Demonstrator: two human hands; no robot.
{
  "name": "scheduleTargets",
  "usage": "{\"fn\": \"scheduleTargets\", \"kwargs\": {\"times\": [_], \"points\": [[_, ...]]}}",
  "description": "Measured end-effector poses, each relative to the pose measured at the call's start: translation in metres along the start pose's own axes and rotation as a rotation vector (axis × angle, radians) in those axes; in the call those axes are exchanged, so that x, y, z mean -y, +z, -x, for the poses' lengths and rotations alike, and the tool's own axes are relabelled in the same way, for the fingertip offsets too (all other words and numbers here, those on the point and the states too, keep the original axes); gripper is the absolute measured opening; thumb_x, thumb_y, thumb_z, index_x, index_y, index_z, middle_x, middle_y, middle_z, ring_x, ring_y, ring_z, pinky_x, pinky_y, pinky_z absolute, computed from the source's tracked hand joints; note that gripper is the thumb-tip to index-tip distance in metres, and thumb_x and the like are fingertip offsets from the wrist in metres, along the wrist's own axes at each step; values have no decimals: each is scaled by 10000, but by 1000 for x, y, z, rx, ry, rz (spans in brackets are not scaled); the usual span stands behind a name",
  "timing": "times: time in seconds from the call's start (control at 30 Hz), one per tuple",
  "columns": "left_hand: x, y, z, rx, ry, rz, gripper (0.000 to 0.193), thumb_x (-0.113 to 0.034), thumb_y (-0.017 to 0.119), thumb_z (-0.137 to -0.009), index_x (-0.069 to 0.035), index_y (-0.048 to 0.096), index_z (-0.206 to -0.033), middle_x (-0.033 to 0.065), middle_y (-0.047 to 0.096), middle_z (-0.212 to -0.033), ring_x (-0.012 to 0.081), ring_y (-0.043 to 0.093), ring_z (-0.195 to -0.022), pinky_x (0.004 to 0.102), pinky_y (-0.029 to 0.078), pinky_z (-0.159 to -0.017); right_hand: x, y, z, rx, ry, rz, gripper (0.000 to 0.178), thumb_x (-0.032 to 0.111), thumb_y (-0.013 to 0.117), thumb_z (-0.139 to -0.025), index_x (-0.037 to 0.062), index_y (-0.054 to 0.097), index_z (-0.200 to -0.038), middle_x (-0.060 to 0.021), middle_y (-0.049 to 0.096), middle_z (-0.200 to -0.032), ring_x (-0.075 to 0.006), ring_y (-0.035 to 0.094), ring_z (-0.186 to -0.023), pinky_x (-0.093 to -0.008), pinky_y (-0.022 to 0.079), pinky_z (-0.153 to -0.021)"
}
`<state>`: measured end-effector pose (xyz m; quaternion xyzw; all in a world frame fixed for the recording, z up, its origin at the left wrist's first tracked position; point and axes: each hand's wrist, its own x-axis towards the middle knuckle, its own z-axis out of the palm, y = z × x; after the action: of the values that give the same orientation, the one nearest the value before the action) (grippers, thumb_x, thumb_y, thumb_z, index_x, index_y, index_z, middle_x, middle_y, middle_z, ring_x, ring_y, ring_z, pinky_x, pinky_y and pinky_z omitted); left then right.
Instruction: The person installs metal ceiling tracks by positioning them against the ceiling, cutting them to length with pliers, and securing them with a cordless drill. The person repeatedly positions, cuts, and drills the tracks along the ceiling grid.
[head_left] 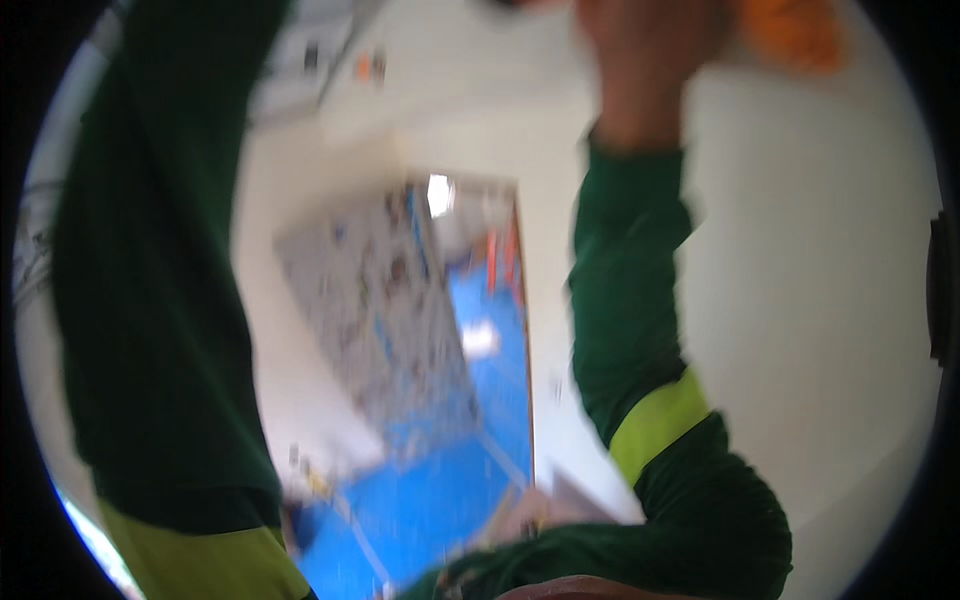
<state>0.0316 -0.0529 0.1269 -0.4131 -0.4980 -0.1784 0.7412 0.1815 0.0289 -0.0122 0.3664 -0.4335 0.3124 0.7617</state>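
Both my arms, in dark green sleeves with yellow-green bands, reach up toward the upper edge. My right hand shows at the top, blurred and cut off by the edge, its fingers out of sight. Right beside it is a bright orange thing, too smeared to name; whether I hold it cannot be made out. The left sleeve runs out of the picture at the upper left, so my left hand is hidden from view.
A pale wall or ceiling surface spreads behind my arms. In the middle, a doorway-like opening shows a bright blue floor and a grey, spotted panel. A dark object sits at the right rim. Much is motion-blurred.
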Motion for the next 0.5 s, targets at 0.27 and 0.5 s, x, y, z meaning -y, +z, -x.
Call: {"fn": "scheduleTargets", "kwargs": {"times": [0.27,0.5], "points": [[1,-52,-49,-148,-19,76,859,-772,676,-845,-178,604,-1462,156,756,-1019,334,698,-1031,488,429,-966,24,35,-5,-10,18,-85,121,2,673,-926,80,615,-998,-39,606,-835,-190,641,-717,-386,594,-694],[3,-39,-49,-211,-12,55,851,-761,687,-836,-175,605,-1448,162,754,-1002,340,703,-1020,494,434,-967,27,30,-3,-28,75,-135,138,9,670,-916,84,594,-1004,-38,591,-824,-191,633,-711,-396,589,-711]]}}
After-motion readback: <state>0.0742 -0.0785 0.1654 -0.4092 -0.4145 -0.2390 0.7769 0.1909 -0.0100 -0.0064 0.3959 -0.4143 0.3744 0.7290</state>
